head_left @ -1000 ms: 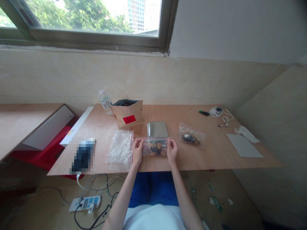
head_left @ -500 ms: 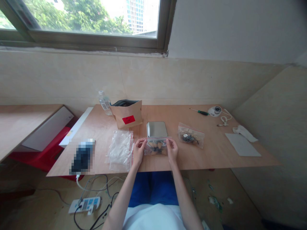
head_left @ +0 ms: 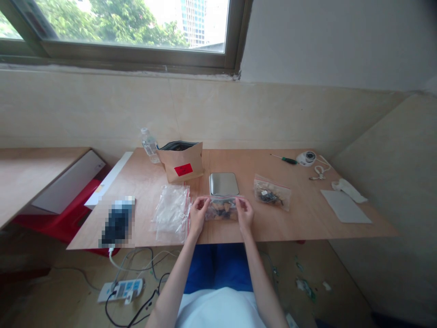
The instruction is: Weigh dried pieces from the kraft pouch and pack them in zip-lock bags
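Observation:
A clear zip-lock bag (head_left: 221, 210) with brown and dark pieces inside lies near the table's front edge. My left hand (head_left: 198, 215) pinches its top left corner, and my right hand (head_left: 245, 213) pinches the top right one. Just behind the bag sits a flat silver scale-like plate (head_left: 223, 184). Left of my left hand is a stack of clear zip-lock bags (head_left: 171, 213) with red edges. Another filled zip-lock bag (head_left: 272, 193), holding dark, wire-like contents, rests to the right of my right hand.
An open brown paper pouch (head_left: 183, 160) with a red label stands behind the stack, beside a plastic bottle (head_left: 149, 146). Farther right are a screwdriver (head_left: 288, 160), a white dome camera (head_left: 306, 158) and a white sheet (head_left: 344, 206). A pixelated dark object (head_left: 117, 223) lies at left.
My right hand's fingers have shifted very slightly left along the bag's top edge. Both hands keep hold of the bag; the other things stay where they were.

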Tool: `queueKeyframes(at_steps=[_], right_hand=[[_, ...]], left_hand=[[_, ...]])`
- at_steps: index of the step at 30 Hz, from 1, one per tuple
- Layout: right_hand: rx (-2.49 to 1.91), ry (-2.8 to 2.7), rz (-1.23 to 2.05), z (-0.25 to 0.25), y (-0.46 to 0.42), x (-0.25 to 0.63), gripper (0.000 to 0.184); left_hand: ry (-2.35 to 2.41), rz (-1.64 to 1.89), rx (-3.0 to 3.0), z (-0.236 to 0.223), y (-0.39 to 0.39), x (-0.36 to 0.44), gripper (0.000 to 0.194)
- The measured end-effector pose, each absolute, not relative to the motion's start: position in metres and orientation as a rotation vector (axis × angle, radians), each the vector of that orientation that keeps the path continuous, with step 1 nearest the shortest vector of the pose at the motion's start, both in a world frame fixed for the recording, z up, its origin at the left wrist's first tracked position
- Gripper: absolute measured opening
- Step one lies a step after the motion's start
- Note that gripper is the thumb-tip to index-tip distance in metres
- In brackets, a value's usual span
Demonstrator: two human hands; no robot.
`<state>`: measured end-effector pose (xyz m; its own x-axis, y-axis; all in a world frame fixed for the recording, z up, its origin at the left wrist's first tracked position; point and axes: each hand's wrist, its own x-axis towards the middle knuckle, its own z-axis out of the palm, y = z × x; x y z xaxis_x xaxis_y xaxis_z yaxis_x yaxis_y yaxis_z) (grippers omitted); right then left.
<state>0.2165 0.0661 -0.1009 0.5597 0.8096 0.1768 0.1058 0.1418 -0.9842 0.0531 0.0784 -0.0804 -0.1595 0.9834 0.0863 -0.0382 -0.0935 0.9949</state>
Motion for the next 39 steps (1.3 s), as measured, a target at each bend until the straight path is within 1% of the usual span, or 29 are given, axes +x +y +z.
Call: queueKeyframes(at_steps=[4,9,18,25,39], right_hand=[[-1.333,-0.863,0.600,-0.101,0.067,0.217,0.031],[-1.320,-0.842,0.629,-0.098,0.061,0.221,0.032],[-1.273,-0.890,0.811,-0.085,0.052,0.226,0.030],[-1.284,-0.899,0.827,-0.082,0.051,0.224,0.031],[-1.302,-0.885,0.825,-0.087,0.052,0.221,0.030]], left_hand=[[1.235,1.411,1.175,-0.079,0.078,0.053,0.024],[1.247,1.418,1.172,-0.076,0.075,0.053,0.024],[1.176,1.433,1.157,-0.079,0.071,0.054,0.025],[1.162,1.470,1.093,-0.085,0.072,0.054,0.024],[1.160,1.450,1.140,-0.076,0.070,0.055,0.022]])
